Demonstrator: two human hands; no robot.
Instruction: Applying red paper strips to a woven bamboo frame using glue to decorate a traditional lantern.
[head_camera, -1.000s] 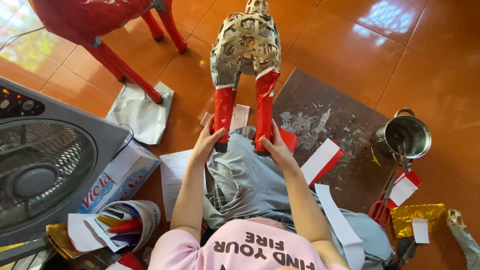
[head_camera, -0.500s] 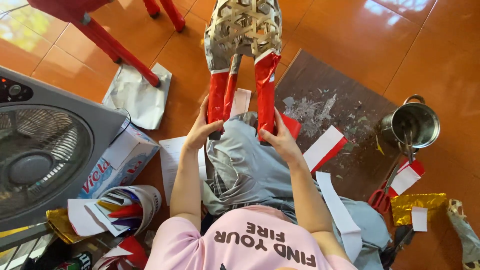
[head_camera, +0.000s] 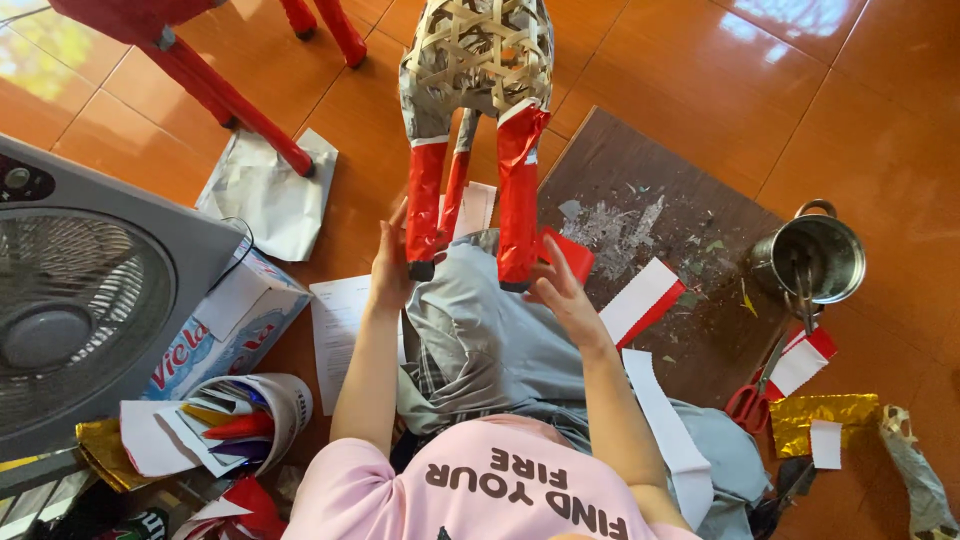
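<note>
A woven bamboo animal frame (head_camera: 475, 60), partly pasted over with grey paper, stands with its red-wrapped legs (head_camera: 520, 190) resting on the person's lap, on grey cloth (head_camera: 480, 330). The left hand (head_camera: 390, 262) lies with fingers extended against the outer side of the left red leg, touching it near its foot. The right hand (head_camera: 560, 290) is spread, fingers apart, just beside the foot of the right red leg; whether it touches is hard to tell.

Room is tight on the left: a grey box fan (head_camera: 90, 300) and a cardboard box (head_camera: 235, 320) crowd close to the left elbow, with a white bucket of paper scraps (head_camera: 255, 420) below them. A crumpled grey sheet (head_camera: 265, 190) lies under a red stool leg (head_camera: 230, 100) farther out. On the right, a dark board (head_camera: 690, 340) speckled with paste lies on the orange tiled floor (head_camera: 860, 100), carrying red-and-white paper strips (head_camera: 640, 300) near the right hand. At its far edge stand a metal pot (head_camera: 815, 255), red scissors (head_camera: 750, 395) and gold foil (head_camera: 825, 415). The floor beyond the frame, top right, lies open.
</note>
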